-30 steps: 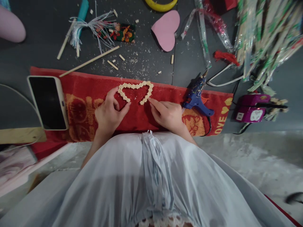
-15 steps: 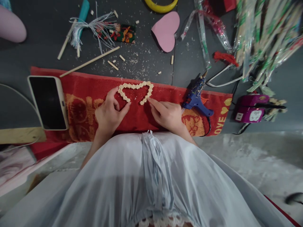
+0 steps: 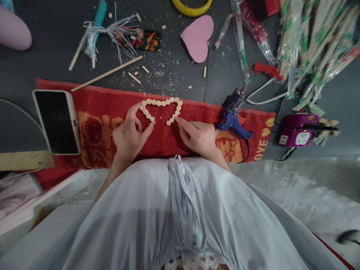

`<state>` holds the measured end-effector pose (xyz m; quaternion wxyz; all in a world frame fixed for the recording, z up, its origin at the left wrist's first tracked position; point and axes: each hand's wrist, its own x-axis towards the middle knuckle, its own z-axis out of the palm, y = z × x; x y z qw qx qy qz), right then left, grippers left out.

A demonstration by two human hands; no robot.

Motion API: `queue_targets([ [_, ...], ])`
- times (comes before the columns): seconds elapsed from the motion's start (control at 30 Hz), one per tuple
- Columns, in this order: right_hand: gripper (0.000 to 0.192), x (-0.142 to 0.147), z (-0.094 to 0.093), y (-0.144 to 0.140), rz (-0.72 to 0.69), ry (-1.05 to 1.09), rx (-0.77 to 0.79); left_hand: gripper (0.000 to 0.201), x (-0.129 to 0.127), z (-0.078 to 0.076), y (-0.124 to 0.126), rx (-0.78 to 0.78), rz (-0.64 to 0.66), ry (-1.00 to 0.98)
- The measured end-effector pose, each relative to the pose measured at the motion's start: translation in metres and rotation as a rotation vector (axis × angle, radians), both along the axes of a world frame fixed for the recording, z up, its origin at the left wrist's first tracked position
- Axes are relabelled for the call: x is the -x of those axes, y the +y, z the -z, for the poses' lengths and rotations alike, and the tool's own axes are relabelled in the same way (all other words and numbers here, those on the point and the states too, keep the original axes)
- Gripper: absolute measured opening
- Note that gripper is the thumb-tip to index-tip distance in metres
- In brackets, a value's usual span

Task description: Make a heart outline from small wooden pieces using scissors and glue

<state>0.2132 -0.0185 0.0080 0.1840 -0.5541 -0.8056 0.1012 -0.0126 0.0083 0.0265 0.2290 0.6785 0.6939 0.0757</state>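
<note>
An open heart outline (image 3: 161,102) made of small pale, bead-like pieces lies on a red towel (image 3: 157,144), with a gap at its lower tip. My left hand (image 3: 129,131) grips its left lobe, index finger at the upper side and thumb at the lower left end. At the lower right end, my right hand (image 3: 197,137) has its index fingertip against the outline, the other fingers curled under. A blue glue gun (image 3: 234,118) rests on the towel to the right of my right hand, nozzle pointing away from me.
A phone (image 3: 58,122) lies at the towel's left end. Beyond the towel are a wooden stick (image 3: 107,74), a pink heart cutout (image 3: 198,38), white threads (image 3: 112,33) and a yellow ring (image 3: 192,8). Bundled wrapped sticks (image 3: 312,48) and a purple power adapter (image 3: 298,130) sit right.
</note>
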Motion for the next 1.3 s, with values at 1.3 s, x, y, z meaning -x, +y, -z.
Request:
queue_targets([
  [1.3, 0.035, 0.0002, -0.0059, -0.0036, -0.036, -0.02, -0.075, 0.068, -0.0006, -0.0058, -0.0017, 0.068, -0.039, -0.023],
])
